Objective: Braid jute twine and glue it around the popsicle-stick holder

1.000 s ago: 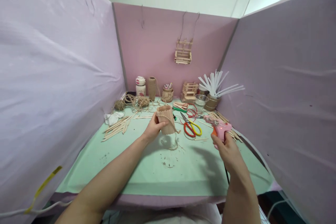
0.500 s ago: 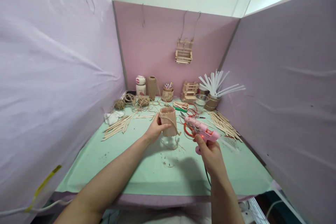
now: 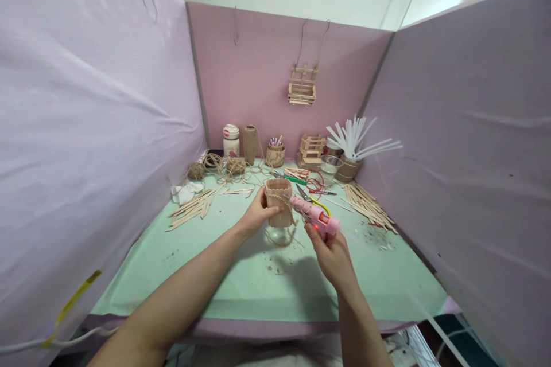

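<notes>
My left hand (image 3: 257,215) is closed round the left side of a small cup covered in wooden sticks (image 3: 280,215), held above the table. A twine cord (image 3: 278,195) runs across the cup's front, and its loose end hangs at the lower right. In my right hand (image 3: 332,252) is a pink glue gun (image 3: 316,213), with a red light glowing near the grip. Its nozzle points left at the cup's upper right side, close to the cord; whether it touches I cannot tell. Below the cup, a clear round base shows with twine around it.
Wooden sticks lie at left (image 3: 193,210) and right (image 3: 370,206). Behind the glue gun are pliers with yellow handles (image 3: 318,205). Tangled twine (image 3: 226,166), a bottle (image 3: 231,140) and a pot of white glue sticks (image 3: 349,166) stand at the back. A wooden swing (image 3: 302,92) hangs above.
My right hand has brought the glue gun left, so its nozzle is now at the cup. The cup has shifted slightly right and down in my left hand.
</notes>
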The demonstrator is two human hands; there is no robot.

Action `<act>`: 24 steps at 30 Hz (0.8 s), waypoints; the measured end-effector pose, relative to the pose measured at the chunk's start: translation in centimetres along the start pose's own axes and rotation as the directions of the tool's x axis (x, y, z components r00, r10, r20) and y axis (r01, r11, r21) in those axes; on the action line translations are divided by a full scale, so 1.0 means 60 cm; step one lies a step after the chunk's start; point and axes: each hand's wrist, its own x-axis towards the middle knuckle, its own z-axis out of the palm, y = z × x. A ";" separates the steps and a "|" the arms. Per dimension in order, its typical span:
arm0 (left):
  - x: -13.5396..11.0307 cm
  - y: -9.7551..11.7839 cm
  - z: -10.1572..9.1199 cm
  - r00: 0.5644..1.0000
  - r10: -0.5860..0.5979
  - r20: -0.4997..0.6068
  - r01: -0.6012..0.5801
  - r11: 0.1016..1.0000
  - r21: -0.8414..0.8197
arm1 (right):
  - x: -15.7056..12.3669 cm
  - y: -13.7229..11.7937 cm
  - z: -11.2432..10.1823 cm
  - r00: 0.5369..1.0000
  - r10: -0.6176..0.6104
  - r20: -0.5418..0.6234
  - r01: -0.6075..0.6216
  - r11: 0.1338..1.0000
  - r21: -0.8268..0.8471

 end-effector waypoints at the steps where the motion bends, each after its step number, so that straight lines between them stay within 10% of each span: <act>1: 0.000 0.000 0.000 1.000 -0.003 -0.002 0.003 1.000 0.004 | 0.000 0.000 0.000 1.000 -0.004 0.014 0.004 1.000 -0.004; 24: 0.001 -0.001 0.001 1.000 -0.003 0.004 0.003 0.999 0.049 | 0.004 0.002 0.006 0.993 -0.091 0.076 0.092 0.996 0.002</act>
